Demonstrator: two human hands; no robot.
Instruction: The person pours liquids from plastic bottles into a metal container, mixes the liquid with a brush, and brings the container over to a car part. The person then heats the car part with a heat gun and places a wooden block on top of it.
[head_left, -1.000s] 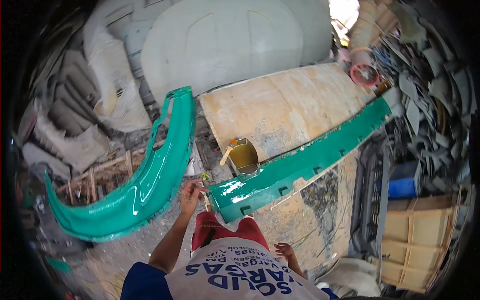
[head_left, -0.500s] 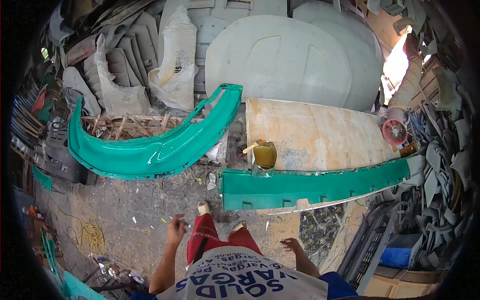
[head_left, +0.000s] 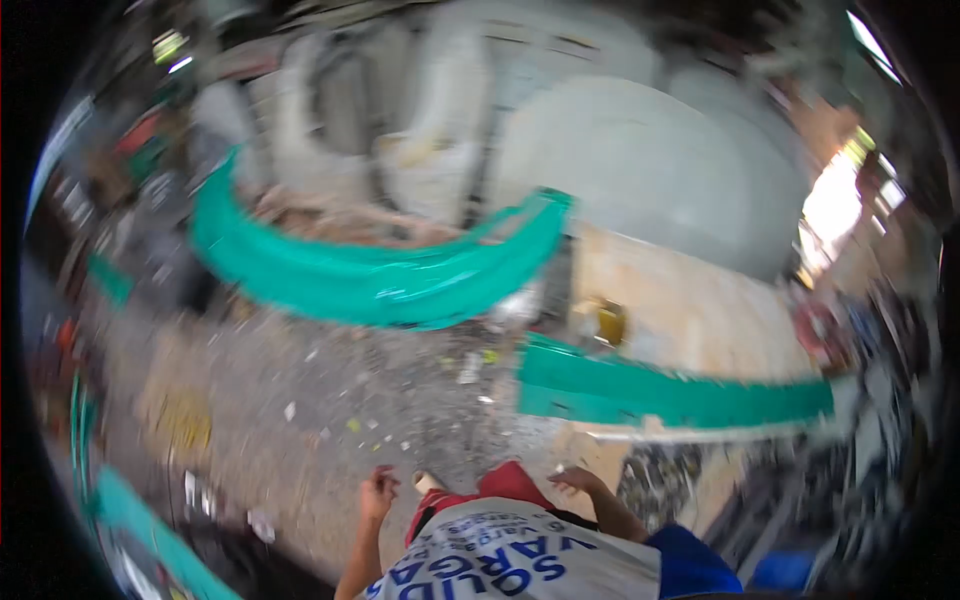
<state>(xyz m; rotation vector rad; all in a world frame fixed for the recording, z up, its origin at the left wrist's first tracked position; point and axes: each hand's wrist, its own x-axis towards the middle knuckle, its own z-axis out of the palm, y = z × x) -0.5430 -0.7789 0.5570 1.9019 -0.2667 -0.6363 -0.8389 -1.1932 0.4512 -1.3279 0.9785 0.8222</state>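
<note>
My left hand [head_left: 378,492] hangs low beside my red trousers, its fingers loosely apart and nothing visible in it. On the other side, my right hand [head_left: 572,480] is held out with partly stretched fingers, also holding nothing that shows. Ahead of me lies a long curved glossy green panel [head_left: 400,285]. Nearest to my right hand is a straight green panel [head_left: 680,395] beside a pale board [head_left: 690,290]. A container of yellowish-brown liquid [head_left: 610,322] stands by that board's left edge. Motion blur smears much of the view.
Large pale grey rounded panels [head_left: 660,160] lean at the back. Small scraps [head_left: 470,368] litter the floor. A yellow coiled cord [head_left: 185,420] lies to the left, and another green piece [head_left: 160,540] is at lower left. Piled dark parts [head_left: 770,480] crowd the right side.
My view has swung left, so the panels and container appear farther right. My body and both hands have shifted with it; the brush seen on the container before is now blurred out.
</note>
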